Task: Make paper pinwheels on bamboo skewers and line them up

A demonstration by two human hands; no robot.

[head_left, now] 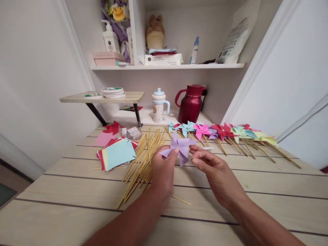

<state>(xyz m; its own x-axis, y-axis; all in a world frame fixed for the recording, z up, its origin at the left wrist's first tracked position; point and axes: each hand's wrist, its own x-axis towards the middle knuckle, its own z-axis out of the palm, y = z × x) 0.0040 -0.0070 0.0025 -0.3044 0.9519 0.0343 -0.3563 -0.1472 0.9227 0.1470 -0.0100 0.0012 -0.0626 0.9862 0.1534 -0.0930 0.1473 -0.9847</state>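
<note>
Between the thumb and fingers of my left hand (165, 167) is a lilac paper pinwheel (182, 145), its blades folded in to the centre. Just right of it, my right hand (211, 167) is closed in a pinch. A tiny thin thing shows at those fingertips, too small to name. Beneath and left of my left hand lies a loose pile of thin wooden sticks (138, 167). One stick (181, 200) pokes out below my left wrist. Further left is a stack of coloured paper sheets (119, 153), light blue on top.
Finished pinwheels on sticks (224, 131) lie in a row at the back right. Behind stand a red jug (191, 104) and a cup (158, 109). Small clear packets (133, 132) sit beside red paper pieces (112, 128). A low wooden stand (133, 98) holds round tape rolls (112, 91).
</note>
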